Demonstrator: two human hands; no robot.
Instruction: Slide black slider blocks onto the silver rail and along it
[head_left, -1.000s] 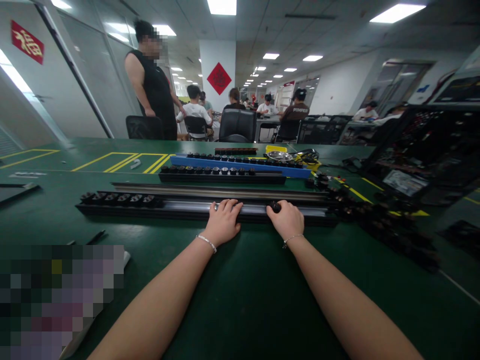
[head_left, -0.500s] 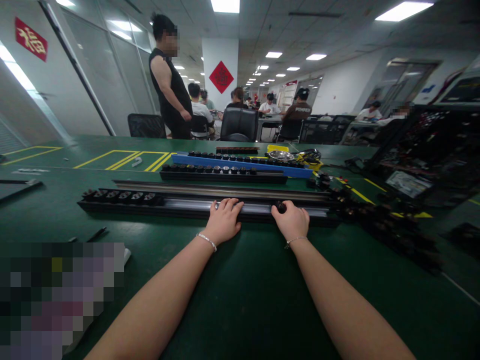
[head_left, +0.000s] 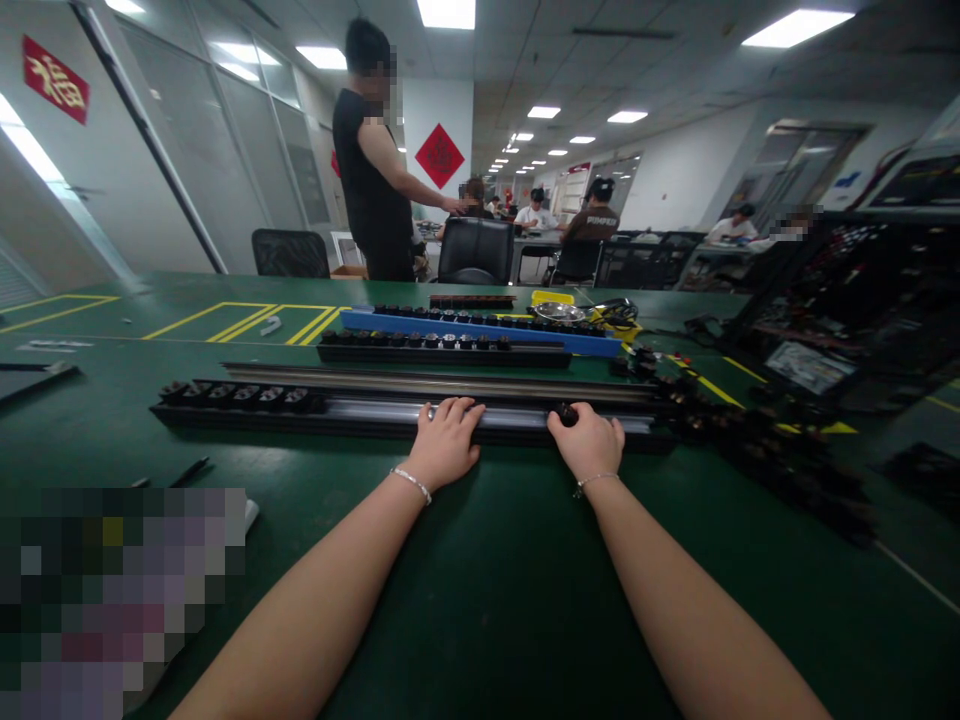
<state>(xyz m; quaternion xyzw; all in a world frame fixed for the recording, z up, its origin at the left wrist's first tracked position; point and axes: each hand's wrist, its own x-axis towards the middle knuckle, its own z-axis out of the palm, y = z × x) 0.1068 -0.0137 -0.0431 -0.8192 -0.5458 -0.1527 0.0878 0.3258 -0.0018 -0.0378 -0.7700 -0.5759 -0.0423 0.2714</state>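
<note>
A long black rail (head_left: 375, 424) with a shiny strip along its channel lies across the green table in front of me. Several black parts with metallic tops (head_left: 247, 396) sit in a row at its left end. Over the middle of the rail, my left hand (head_left: 448, 438) has its fingers curled across the top and its thumb at the near side, gripping it. Farther right, my right hand (head_left: 589, 442) is closed on a small black part (head_left: 568, 413) at the rail's channel; the fingers partly cover the part.
Behind lie another long rail (head_left: 450, 379), a shorter black rail with parts (head_left: 442, 353) and a blue rail (head_left: 480, 328). A pile of black parts (head_left: 780, 455) spreads at the right, near a dark rack (head_left: 810, 310). A metal bowl (head_left: 559, 312) stands farther back. A person (head_left: 375, 170) stands beyond the table.
My right hand with the small black part has shifted very slightly right along the rail. My left hand stays in place. The standing person has moved right and reached an arm forward.
</note>
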